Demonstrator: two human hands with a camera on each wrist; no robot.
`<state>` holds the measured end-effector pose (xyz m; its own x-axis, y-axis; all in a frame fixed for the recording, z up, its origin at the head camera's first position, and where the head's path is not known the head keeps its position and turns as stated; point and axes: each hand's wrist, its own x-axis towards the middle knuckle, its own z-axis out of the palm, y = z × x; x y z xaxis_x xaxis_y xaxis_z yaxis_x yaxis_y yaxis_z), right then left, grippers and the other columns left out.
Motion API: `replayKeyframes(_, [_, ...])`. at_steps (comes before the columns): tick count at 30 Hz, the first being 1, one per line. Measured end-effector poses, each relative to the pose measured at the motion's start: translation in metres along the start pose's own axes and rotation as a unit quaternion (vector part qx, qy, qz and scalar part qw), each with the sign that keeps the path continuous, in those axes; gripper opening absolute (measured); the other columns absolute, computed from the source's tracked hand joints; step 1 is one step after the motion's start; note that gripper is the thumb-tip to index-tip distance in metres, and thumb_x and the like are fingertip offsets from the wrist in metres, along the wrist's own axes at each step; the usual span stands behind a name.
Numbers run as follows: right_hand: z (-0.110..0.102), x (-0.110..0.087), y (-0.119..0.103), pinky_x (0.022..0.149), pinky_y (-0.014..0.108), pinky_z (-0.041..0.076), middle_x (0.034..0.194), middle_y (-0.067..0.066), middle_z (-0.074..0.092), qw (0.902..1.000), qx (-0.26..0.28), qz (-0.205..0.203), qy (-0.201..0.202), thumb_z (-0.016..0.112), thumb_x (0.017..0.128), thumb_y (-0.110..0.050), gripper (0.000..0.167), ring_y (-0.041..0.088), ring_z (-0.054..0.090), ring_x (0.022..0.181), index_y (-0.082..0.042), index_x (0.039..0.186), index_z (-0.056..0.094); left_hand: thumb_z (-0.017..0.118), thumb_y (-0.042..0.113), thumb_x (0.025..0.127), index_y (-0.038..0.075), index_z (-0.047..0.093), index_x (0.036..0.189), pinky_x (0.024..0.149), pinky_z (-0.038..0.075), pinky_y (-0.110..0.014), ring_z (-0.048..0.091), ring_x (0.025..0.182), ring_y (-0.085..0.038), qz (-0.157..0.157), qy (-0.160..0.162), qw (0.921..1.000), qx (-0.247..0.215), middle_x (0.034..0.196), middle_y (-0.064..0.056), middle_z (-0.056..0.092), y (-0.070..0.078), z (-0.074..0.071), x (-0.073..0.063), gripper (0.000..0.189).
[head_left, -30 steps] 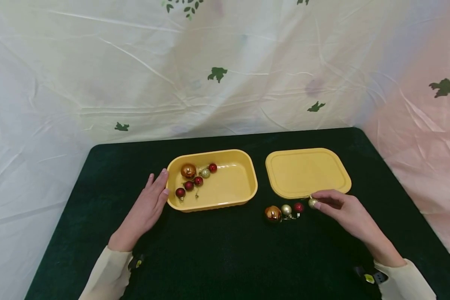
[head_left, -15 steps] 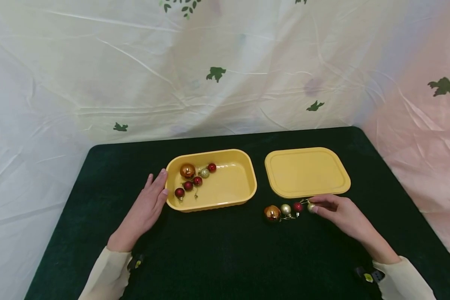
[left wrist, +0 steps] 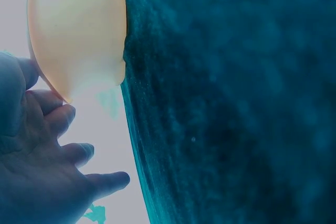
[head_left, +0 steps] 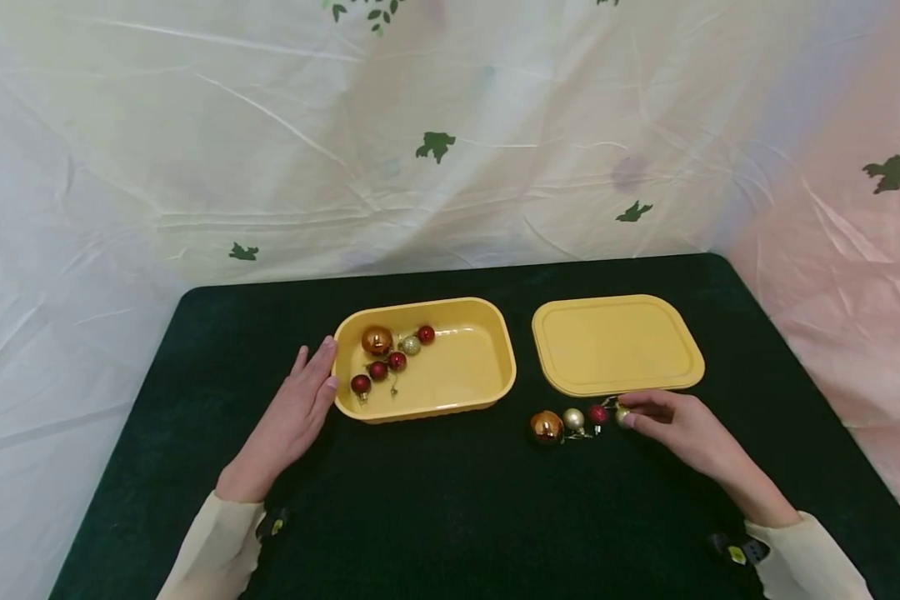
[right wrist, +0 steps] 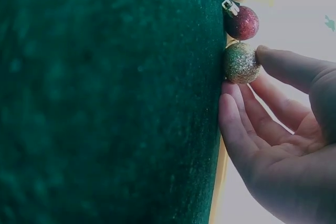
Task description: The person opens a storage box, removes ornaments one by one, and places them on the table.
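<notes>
My left hand (head_left: 292, 417) lies with straight fingers against the left end of a yellow box (head_left: 457, 408); the left wrist view shows its fingertips touching the box wall (left wrist: 79, 24). My right hand (head_left: 693, 433) pinches a small gold glitter bauble (right wrist: 242, 63) between thumb and fingers. That bauble is down at the dark cloth, beside a red glitter bauble (right wrist: 244, 23). Left of the red one in the head view are a pale gold bauble (head_left: 573, 418) and a larger shiny orange bauble (head_left: 547, 427), making a row.
Inside the box, toward its left, lie an orange bauble (head_left: 377, 341), a gold glitter bauble (head_left: 410, 345) and several red baubles (head_left: 397, 361). A yellow lid (head_left: 618, 346) lies flat just behind the row. White patterned fabric (head_left: 495, 208) hangs behind the dark green table (head_left: 450, 508).
My right hand has slid slightly left with the gold glitter bauble, bringing it close to the red one. The left hand and the box have stayed in place.
</notes>
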<state>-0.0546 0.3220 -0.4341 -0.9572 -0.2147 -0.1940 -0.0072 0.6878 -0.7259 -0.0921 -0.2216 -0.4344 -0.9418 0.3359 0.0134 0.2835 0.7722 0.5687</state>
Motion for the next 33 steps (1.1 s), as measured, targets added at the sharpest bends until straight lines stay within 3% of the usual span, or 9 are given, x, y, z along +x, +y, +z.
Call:
replayKeyframes(7, [-0.007, -0.005, -0.001, 0.08, 0.021, 0.057, 0.121, 0.01, 0.071, 0.9999, -0.004, 0.012, 0.011, 0.068, 0.102, -0.034, 0.042, 0.014, 0.069, 0.104, -0.006, 0.133, 0.066, 0.035, 0.032, 0.114, 0.013, 0.012, 0.167, 0.127, 0.009, -0.058, 0.009, 0.159, -0.035, 0.012, -0.002, 0.9999, 0.001, 0.173, -0.01, 0.011, 0.001, -0.002, 0.002, 0.06])
replayKeyframes(13, [-0.018, -0.009, -0.01, 0.077, 0.018, 0.055, 0.125, 0.014, 0.07, 0.9974, -0.041, 0.003, 0.059, 0.063, 0.105, -0.037, 0.042, 0.0, 0.065, 0.1, -0.007, 0.134, 0.066, 0.035, 0.033, 0.115, 0.013, 0.012, 0.167, 0.125, 0.011, -0.062, 0.007, 0.159, -0.036, 0.005, -0.005, 1.0, 0.007, 0.173, -0.011, 0.011, 0.003, -0.006, 0.004, 0.06])
replayKeyframes(21, [-0.021, -0.006, -0.039, 0.078, 0.005, 0.048, 0.126, 0.012, 0.07, 0.9884, -0.048, -0.055, 0.133, 0.064, 0.105, -0.03, 0.032, -0.011, 0.059, 0.096, -0.013, 0.131, 0.069, 0.035, 0.034, 0.114, 0.013, 0.014, 0.167, 0.125, 0.012, -0.063, 0.005, 0.159, -0.037, -0.008, -0.006, 0.9999, 0.008, 0.173, -0.011, 0.011, 0.003, -0.007, 0.002, 0.06])
replayKeyframes(23, [-0.018, -0.004, -0.049, 0.081, 0.003, 0.046, 0.127, 0.008, 0.07, 0.9849, -0.05, -0.078, 0.146, 0.065, 0.104, -0.029, 0.03, -0.009, 0.059, 0.098, -0.015, 0.13, 0.071, 0.036, 0.034, 0.114, 0.013, 0.016, 0.167, 0.125, 0.012, -0.063, 0.005, 0.159, -0.037, -0.01, -0.005, 0.9999, 0.008, 0.173, -0.011, 0.011, 0.003, -0.007, 0.002, 0.06])
replayKeyframes(28, [-0.011, 0.004, -0.073, 0.087, 0.007, 0.042, 0.129, 0.0, 0.069, 0.9772, -0.055, -0.126, 0.162, 0.069, 0.102, -0.027, 0.026, 0.01, 0.061, 0.111, -0.023, 0.127, 0.073, 0.038, 0.034, 0.114, 0.012, 0.021, 0.166, 0.122, 0.016, -0.067, 0.007, 0.158, -0.039, -0.018, 0.0, 0.9997, 0.017, 0.174, -0.009, 0.011, 0.005, -0.005, 0.004, 0.06])
replayKeyframes(33, [-0.005, 0.021, -0.1, 0.1, 0.035, 0.049, 0.132, -0.001, 0.068, 0.9737, -0.065, -0.166, 0.142, 0.07, 0.101, -0.029, 0.028, 0.02, 0.061, 0.122, -0.024, 0.128, 0.072, 0.041, 0.036, 0.113, 0.012, 0.022, 0.166, 0.121, 0.017, -0.068, 0.007, 0.159, -0.038, -0.037, -0.003, 0.999, 0.025, 0.174, -0.006, 0.007, 0.007, -0.005, 0.004, 0.062])
